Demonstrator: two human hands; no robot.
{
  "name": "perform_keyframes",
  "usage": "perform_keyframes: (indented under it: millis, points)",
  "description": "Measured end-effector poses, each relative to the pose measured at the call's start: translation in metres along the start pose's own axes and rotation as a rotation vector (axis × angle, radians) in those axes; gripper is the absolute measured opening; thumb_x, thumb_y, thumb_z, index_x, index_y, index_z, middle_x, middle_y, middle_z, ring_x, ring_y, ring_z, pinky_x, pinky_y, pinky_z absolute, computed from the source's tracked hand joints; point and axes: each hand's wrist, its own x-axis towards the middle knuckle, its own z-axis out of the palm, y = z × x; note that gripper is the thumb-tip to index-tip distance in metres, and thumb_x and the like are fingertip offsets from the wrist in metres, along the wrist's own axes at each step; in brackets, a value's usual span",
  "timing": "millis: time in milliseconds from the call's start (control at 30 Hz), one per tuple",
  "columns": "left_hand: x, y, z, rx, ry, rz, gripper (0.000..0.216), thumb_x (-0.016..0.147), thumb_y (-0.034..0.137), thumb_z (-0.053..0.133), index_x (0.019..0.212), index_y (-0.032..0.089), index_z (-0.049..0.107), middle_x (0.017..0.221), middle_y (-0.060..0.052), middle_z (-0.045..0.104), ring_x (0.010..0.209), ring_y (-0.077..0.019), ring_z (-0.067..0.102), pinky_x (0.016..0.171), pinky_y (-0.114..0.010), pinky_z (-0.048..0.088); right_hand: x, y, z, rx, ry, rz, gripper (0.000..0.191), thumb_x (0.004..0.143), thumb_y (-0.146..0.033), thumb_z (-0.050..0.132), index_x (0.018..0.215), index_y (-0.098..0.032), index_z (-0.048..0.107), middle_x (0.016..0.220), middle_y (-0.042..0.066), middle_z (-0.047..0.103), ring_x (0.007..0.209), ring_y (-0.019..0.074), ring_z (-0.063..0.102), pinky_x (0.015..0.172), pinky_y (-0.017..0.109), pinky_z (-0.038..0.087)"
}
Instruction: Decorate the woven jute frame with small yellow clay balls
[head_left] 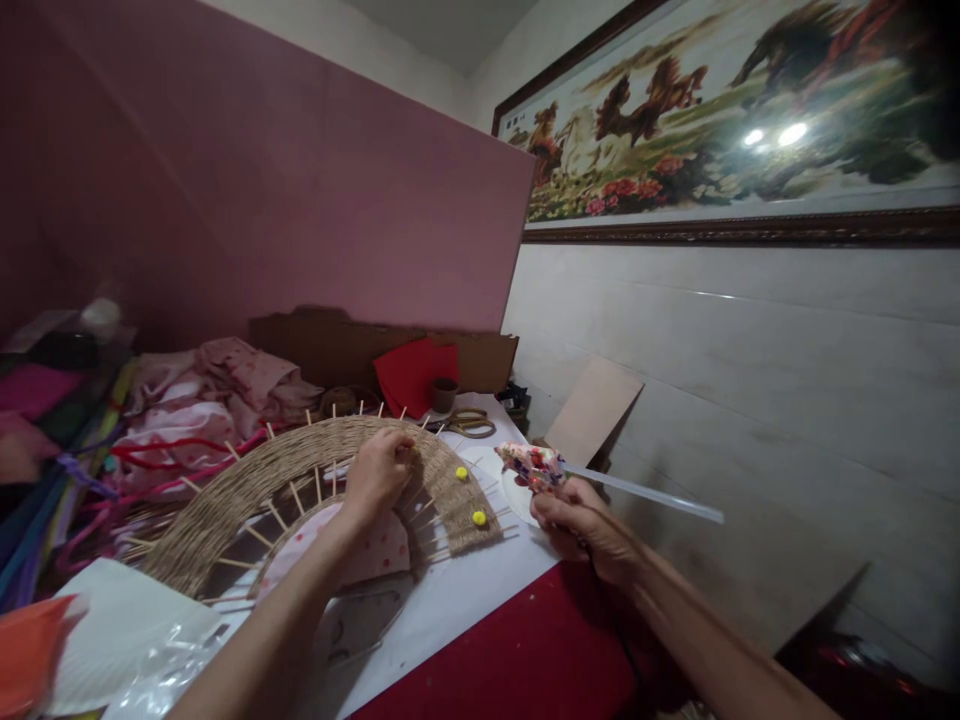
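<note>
My right hand (574,515) is wrapped around a hot glue gun (531,465) with a flower-patterned body; a long clear glue stick (645,490) sticks out of its back. The gun's nozzle points left, toward the woven piece. My left hand (382,470) rests on the arched twine-woven band (262,480), its fingers pinched together near the top right; what they hold, if anything, is hidden. Thin wooden sticks poke out of the band's edges. Two yellow buttons or discs (470,496) sit on its right end. Inside the arch lies a pink dotted cloth panel (375,555).
Scissors (472,423), a small brown cup (444,394) and red sheets (416,375) lie behind the arch. Bundled cloth (217,390) and coloured strips crowd the left. A plastic bag (169,670) is at front left. The red table edge (517,640) is in front.
</note>
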Motion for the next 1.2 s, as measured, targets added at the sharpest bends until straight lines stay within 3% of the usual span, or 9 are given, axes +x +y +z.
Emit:
perform_keyframes:
  millis: [167, 267, 433, 567, 800, 1200]
  points:
    - [0.0, -0.001, 0.001, 0.004, -0.005, -0.004, 0.019, 0.076, 0.019, 0.049, 0.082, 0.021, 0.067, 0.091, -0.005, 0.065, 0.084, -0.0199, 0.059, 0.075, -0.029, 0.042, 0.021, -0.006, 0.033, 0.075, 0.012, 0.081, 0.035, 0.066, -0.04, 0.072, 0.07, -0.019, 0.045, 0.051, -0.008, 0.043, 0.034, 0.0015, 0.027, 0.029, 0.014, 0.013]
    - [0.0, 0.0, 0.001, -0.007, -0.005, 0.003, 0.019, 0.075, 0.018, 0.049, 0.08, 0.02, 0.067, 0.089, -0.006, 0.065, 0.083, -0.0203, 0.059, 0.074, -0.029, 0.042, 0.035, -0.008, 0.048, 0.135, -0.061, 0.078, 0.031, 0.069, -0.042, 0.069, 0.073, -0.016, 0.052, 0.057, -0.006, 0.045, 0.038, 0.0014, 0.03, 0.029, 0.013, 0.015]
    - [-0.001, 0.0, 0.0, -0.039, 0.005, -0.003, 0.021, 0.075, 0.016, 0.048, 0.081, 0.019, 0.067, 0.089, -0.006, 0.066, 0.082, -0.0202, 0.059, 0.073, -0.03, 0.042, 0.057, -0.005, 0.065, 0.042, -0.07, 0.088, 0.031, 0.072, -0.044, 0.062, 0.082, -0.015, 0.055, 0.063, -0.004, 0.05, 0.036, 0.0012, 0.031, 0.026, 0.013, 0.021]
    - [-0.001, -0.002, 0.0, -0.085, 0.033, -0.035, 0.021, 0.074, 0.016, 0.049, 0.082, 0.018, 0.068, 0.088, -0.007, 0.067, 0.082, -0.0203, 0.059, 0.071, -0.029, 0.042, 0.067, 0.0, 0.07, -0.086, -0.037, 0.095, 0.027, 0.075, -0.042, 0.057, 0.079, -0.016, 0.053, 0.058, -0.005, 0.049, 0.034, 0.0029, 0.033, 0.024, 0.014, 0.024]
    - [0.004, -0.009, 0.005, -0.228, 0.061, -0.107, 0.017, 0.072, 0.024, 0.053, 0.076, 0.017, 0.068, 0.07, -0.003, 0.066, 0.066, -0.0167, 0.058, 0.062, -0.027, 0.04, 0.07, -0.003, 0.073, -0.205, -0.022, 0.133, 0.023, 0.076, -0.039, 0.053, 0.073, -0.017, 0.05, 0.054, -0.006, 0.046, 0.032, 0.0029, 0.032, 0.024, 0.013, 0.022]
    - [0.008, -0.015, 0.01, -0.368, 0.096, -0.123, 0.016, 0.071, 0.026, 0.055, 0.07, 0.017, 0.067, 0.068, -0.002, 0.066, 0.064, -0.0148, 0.057, 0.061, -0.025, 0.04, 0.069, -0.007, 0.077, -0.27, -0.013, 0.123, 0.024, 0.077, -0.04, 0.052, 0.067, -0.018, 0.048, 0.051, -0.007, 0.043, 0.03, 0.0038, 0.032, 0.024, 0.016, 0.023]
